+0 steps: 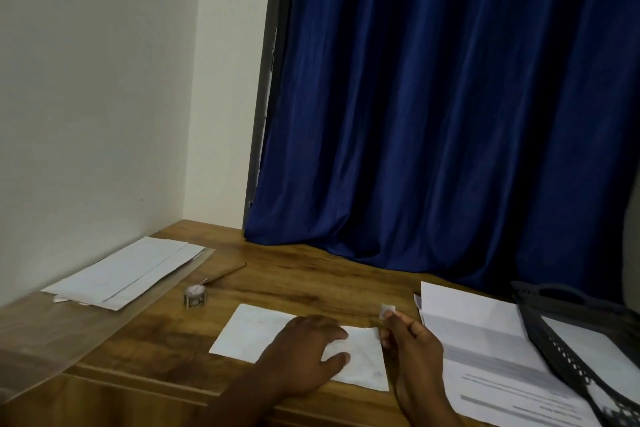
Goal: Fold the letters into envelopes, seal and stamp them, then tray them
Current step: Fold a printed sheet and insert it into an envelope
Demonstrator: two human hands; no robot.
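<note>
Stamping step, by my read. Envelope (301,345) lies flat on the tabletop (311,274), near centre. Left hand (308,350) rests on it palm down, fingers relaxed and spread, pinning it. Right hand (412,343) sits just off the envelope's right edge, thumb and fingertips pinching a small pale square, likely the stamp (387,309), held up above the envelope's far right corner.

Stamp roll (195,296) stands to the left of the envelope, well apart from it; a thin brush or pencil (227,272) lies just beyond the roll. A stack of envelopes (128,272) sits far left on a clear plastic sheet. Letters (485,340) lie to the right, one partly folded, with the dark mesh tray (568,354) over their right side.

How I'd do this well: keep the left palm where it is so the envelope cannot slide, but clear of the target corner. Bring the stamp down square to the two edges, set one edge first, then smooth across with a fingertip so no corner lifts. I cannot tell which face of the stamp is sticky, nor whether the flap is sealed; worth checking before pressing. Then the envelope goes right, into the tray.
</note>
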